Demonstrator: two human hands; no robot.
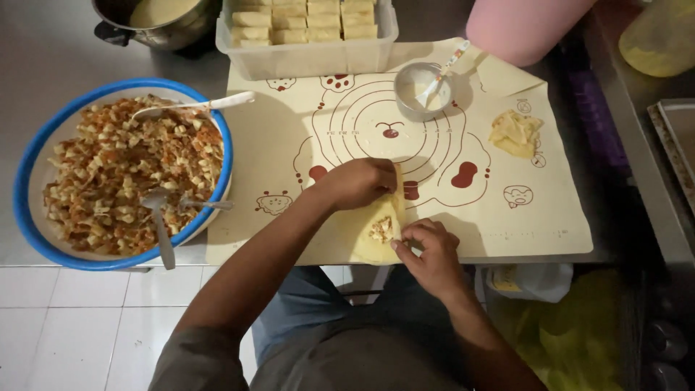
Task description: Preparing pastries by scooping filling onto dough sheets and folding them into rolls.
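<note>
View from above of a person seated at a steel table [51,51], working on a cream baking mat [521,217] printed with circles and small red shapes. A thin yellow wrapper [376,242] lies at the near edge of the mat, with a small heap of chopped filling [381,229] showing at its middle. The left hand [357,182] rests on the wrapper's far side, fingers curled down and pinching its upper edge. The right hand [432,250] sits at the wrapper's near right corner, fingertips bent and gripping the edge.

To the left, partly off the mat, stands a large blue-rimmed bowl [25,174] full of the same chopped orange and pale filling, with 2 forks [161,217] and a white spoon [195,106] lying in it. At the far side of the mat is a clear plastic tub [311,58] holding rows of finished rolls [308,20]. Just right of it, a small metal cup [422,90] holds white paste and a spoon. A crumpled scrap of wrapper [515,132] lies on the mat's right side, well apart from the hands.
</note>
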